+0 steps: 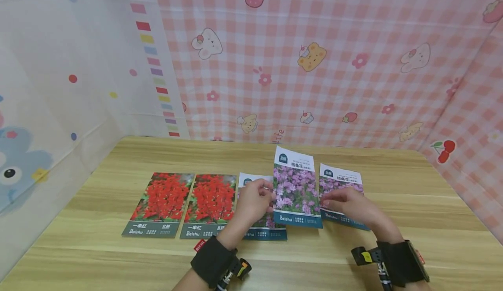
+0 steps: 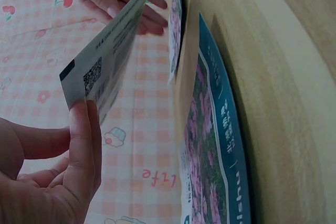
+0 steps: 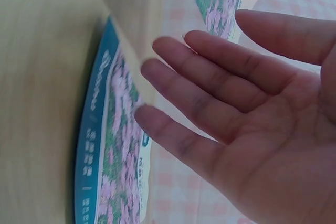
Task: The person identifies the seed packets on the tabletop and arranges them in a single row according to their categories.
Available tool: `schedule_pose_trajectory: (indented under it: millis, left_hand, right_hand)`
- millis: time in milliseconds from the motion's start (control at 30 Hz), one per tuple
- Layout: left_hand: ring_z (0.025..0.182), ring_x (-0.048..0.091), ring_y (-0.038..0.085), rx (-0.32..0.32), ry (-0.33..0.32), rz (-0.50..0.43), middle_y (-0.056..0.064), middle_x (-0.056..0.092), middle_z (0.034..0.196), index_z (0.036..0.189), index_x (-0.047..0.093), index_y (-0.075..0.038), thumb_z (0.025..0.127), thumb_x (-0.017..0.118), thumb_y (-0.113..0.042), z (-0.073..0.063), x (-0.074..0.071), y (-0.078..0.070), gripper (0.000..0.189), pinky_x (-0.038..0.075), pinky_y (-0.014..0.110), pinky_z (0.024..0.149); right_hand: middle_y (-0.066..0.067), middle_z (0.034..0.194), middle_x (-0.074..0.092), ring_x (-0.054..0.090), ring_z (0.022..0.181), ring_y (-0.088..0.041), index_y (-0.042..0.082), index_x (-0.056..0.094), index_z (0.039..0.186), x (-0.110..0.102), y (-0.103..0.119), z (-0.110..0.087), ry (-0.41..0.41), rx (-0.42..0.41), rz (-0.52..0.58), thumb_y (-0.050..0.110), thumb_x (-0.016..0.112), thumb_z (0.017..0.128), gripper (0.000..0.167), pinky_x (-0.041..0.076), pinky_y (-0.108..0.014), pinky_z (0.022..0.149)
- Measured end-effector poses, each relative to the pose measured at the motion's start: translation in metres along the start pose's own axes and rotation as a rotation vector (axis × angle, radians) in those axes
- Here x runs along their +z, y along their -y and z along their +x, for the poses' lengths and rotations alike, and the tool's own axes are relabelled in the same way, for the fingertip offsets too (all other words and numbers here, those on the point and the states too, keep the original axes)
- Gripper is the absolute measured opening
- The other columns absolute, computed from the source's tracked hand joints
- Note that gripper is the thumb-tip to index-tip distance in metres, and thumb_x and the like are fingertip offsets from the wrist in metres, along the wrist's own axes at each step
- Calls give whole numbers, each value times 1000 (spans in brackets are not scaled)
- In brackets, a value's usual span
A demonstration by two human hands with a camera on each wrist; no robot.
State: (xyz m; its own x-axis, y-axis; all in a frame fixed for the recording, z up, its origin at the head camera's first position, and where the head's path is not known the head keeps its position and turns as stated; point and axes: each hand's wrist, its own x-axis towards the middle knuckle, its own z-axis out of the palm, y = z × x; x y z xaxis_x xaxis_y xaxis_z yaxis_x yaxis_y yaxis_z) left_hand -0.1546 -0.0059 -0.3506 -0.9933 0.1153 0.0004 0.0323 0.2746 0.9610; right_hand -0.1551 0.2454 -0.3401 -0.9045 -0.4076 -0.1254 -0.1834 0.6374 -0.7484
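My left hand (image 1: 253, 201) holds a seed packet (image 1: 296, 188) with purple flowers by its left edge, raised above the table. The left wrist view shows this packet's white back (image 2: 97, 72) with a QR code, at my fingertips. Beneath my left hand lies a second purple-flower packet (image 1: 265, 234), partly covered by the hand. My right hand (image 1: 349, 203) hovers over a third purple-flower packet (image 1: 341, 179); in the right wrist view its fingers (image 3: 199, 103) are extended and apart, with nothing between them.
Two seed packets with red flowers, one (image 1: 163, 197) further left and the other (image 1: 212, 197) beside it, lie flat on the wooden table (image 1: 98, 238). A pink checked cloth (image 1: 235, 72) hangs behind, and a white patterned cloth (image 1: 59, 42) hangs at the left.
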Motion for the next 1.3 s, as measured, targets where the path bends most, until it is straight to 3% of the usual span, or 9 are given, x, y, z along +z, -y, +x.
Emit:
schedule_pose_trajectory:
  millis: [233, 433, 967, 1300]
  left_hand:
    - [50, 59, 16, -12, 60, 52, 6, 61, 70, 96, 61, 5, 83, 60, 6, -2, 4, 1, 14, 52, 31, 51]
    - [49, 59, 15, -16, 76, 70, 5, 61, 69, 97, 61, 5, 83, 61, 4, -2, 7, 3, 14, 52, 30, 51]
    - [52, 62, 17, -16, 109, 64, 6, 62, 71, 114, 56, 8, 81, 63, 5, -4, 12, 4, 34, 53, 28, 52]
    - [58, 62, 15, -2, 213, 128, 8, 65, 82, 130, 44, 4, 86, 61, -5, -7, 14, 6, 49, 51, 26, 53]
  right_hand:
    - [-24, 121, 54, 46, 114, -42, -5, 52, 123, 6, -8, 3, 23, -8, -139, 18, 52, 93, 38, 36, -55, 92]
    - [-24, 126, 49, 42, 119, -42, -7, 48, 127, 7, -9, 2, 48, 22, -148, 22, 52, 93, 45, 33, -55, 95]
    - [-26, 122, 52, 42, 117, -43, -10, 51, 122, -6, -27, -2, -3, 76, -180, 19, 51, 93, 42, 34, -55, 94]
    - [-30, 118, 53, 46, 112, -45, -14, 50, 120, -9, -28, -3, -74, 78, -248, 18, 51, 94, 42, 38, -54, 90]
